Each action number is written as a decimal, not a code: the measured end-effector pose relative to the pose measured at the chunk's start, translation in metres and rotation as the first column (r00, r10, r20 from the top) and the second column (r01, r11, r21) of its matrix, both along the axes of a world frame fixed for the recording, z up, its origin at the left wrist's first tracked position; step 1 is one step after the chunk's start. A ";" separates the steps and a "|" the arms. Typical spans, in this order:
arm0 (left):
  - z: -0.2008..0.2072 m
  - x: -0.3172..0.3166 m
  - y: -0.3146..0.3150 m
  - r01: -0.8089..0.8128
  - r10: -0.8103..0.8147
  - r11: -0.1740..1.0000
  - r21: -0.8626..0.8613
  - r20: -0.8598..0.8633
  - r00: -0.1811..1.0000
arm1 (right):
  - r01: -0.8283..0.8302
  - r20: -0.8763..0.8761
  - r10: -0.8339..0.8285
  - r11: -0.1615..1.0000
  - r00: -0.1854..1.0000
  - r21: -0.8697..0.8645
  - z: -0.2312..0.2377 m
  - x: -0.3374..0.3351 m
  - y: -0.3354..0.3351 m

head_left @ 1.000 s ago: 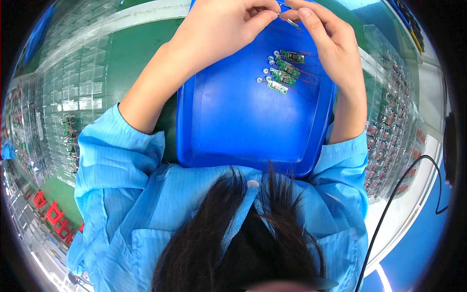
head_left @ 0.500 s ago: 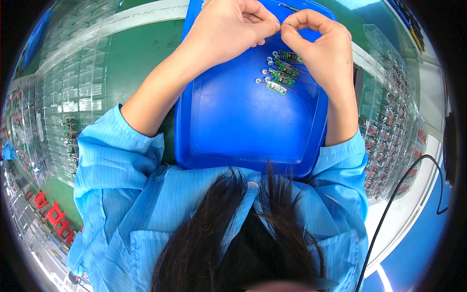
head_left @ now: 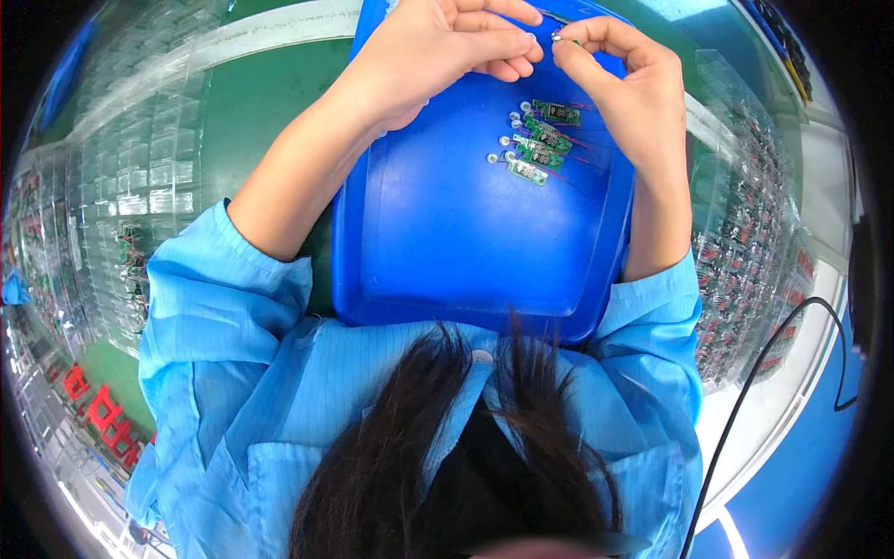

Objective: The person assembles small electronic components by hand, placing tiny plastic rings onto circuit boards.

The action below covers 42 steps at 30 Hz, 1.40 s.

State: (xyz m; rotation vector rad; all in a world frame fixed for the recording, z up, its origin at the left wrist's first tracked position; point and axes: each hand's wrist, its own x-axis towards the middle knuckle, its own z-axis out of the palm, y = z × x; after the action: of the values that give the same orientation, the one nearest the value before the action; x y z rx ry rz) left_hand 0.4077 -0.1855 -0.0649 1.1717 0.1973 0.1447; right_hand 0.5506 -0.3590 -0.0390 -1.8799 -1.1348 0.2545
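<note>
Over the far part of a blue plastic tray (head_left: 466, 252), my two hands hover close together. My right hand (head_left: 631, 84) is closed in a pinch on a small part (head_left: 557, 36). Only its pale, shiny end and a trace of green show; the fingers hide the rest. Opposite it, my left hand (head_left: 438, 51) has its thumb and forefinger parted, with nothing visible between them. Below the hands, several small green circuit boards (head_left: 545, 132) lie in a slanting row in the tray. White round parts (head_left: 504, 142) sit at their left ends, and thin red wires run off rightward.
A thin tool (head_left: 556, 17) lies at the tray's far edge, partly behind my hands. Stacked clear plastic trays with parts stand left (head_left: 140, 205) and right (head_left: 745, 233) on the green mat (head_left: 270, 102). A black cable (head_left: 745, 391) curves at the right.
My hands have drawn slightly apart. The left thumb and forefinger have opened, and the right hand has shifted a little rightward with the small part.
</note>
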 end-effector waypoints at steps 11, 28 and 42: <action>0.003 0.000 0.009 0.053 -0.062 0.977 -0.206 -0.037 0.997 | 0.036 0.133 -0.033 0.999 0.991 -0.018 0.041 -0.038 0.008; 0.004 0.000 -0.004 -0.019 0.021 0.999 -0.049 0.034 0.999 | 0.083 0.277 -0.092 0.996 0.956 0.044 0.039 -0.046 0.008; 0.013 -0.006 -0.023 -0.226 0.217 0.942 0.249 0.061 0.974 | -0.050 0.604 0.004 0.997 0.797 0.059 0.039 -0.043 0.006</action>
State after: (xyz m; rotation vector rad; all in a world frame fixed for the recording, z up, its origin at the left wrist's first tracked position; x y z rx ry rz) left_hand 0.4013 -0.2089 -0.0516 1.4008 0.2883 0.3974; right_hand 0.5077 -0.3528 -0.0001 -1.9322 -1.5675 -0.4094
